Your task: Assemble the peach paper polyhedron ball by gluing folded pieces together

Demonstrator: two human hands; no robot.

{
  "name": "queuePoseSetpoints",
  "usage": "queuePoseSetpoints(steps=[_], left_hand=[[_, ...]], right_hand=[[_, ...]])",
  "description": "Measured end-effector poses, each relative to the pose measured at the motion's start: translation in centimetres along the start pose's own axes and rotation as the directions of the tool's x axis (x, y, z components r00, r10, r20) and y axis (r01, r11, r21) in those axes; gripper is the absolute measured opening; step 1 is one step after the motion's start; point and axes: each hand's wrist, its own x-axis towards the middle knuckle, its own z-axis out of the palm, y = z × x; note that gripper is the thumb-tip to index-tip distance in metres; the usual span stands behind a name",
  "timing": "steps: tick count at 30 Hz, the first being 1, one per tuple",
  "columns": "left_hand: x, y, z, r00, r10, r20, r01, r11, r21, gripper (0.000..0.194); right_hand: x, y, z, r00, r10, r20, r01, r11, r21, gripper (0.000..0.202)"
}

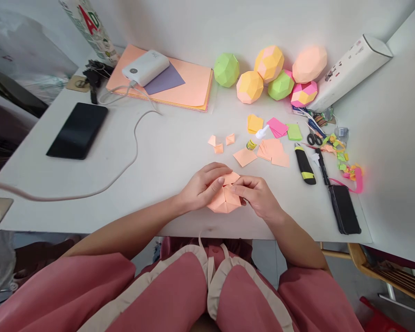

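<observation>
A peach folded-paper ball (224, 203), partly built from flat facets, is held between both hands near the table's front edge. My left hand (204, 185) is wrapped over its left and upper side. With thumb and fingers pinched, my right hand (256, 196) grips its right edge. My fingers hide part of the paper's upper side. Just beyond lie three small folded peach pieces (219, 148), a peach square (245, 157) and a fanned stack of peach squares (271, 150). Beside them are a small yellow-labelled bottle (251, 145) and a white applicator cap (262, 132).
Finished paper balls (226, 69) line the wall. Yellow (255, 123), pink (277, 127) and green (294, 132) squares lie in front. To the right are a cutter (305, 164), scissors (314, 139) and a black phone (345, 210). A tablet (78, 131), power bank (145, 68) and cable (135, 143) occupy the left.
</observation>
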Motion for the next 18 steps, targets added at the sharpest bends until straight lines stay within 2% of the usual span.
queuePoseSetpoints(steps=[5, 13, 18], left_hand=[[0.01, 0.28, -0.14, 1.0, 0.001, -0.014, -0.001, 1.0, 0.02, 0.051], [-0.07, 0.36, -0.18, 0.996, 0.09, -0.01, -0.09, 0.995, 0.03, 0.046], [-0.02, 0.52, -0.38, 0.995, 0.102, 0.015, -0.103, 0.993, 0.059, 0.048]], right_hand=[[-0.17, 0.09, -0.35, 1.0, -0.02, 0.012, 0.02, 1.0, 0.005, 0.023], [-0.21, -0.11, -0.35, 0.998, -0.018, 0.055, 0.02, 0.999, -0.035, 0.029], [-0.48, -0.21, -0.18, 0.997, -0.077, -0.027, 0.072, 0.987, -0.144, 0.03]])
